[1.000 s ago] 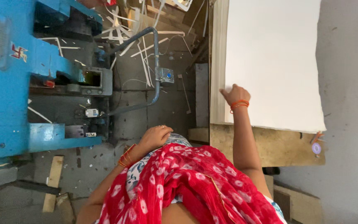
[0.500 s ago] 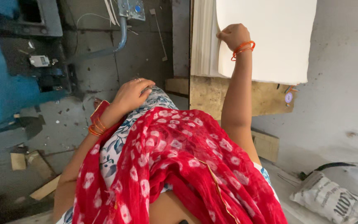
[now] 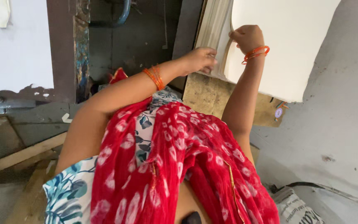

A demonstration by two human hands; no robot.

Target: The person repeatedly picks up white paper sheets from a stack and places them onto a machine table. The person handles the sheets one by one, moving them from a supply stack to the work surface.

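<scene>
Both hands on a tall stack of white paper sheets (image 3: pixel 286 45): left hand (image 3: pixel 199 59) at its edge, right hand (image 3: pixel 247 38) under lifted top sheets.

A thick stack of large white paper sheets (image 3: pixel 286 45) lies flat on a wooden board (image 3: pixel 212 97), top sheets lifted.

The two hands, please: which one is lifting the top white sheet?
The right hand grips the top sheet; the left hand rests on the stack's edge.
</scene>
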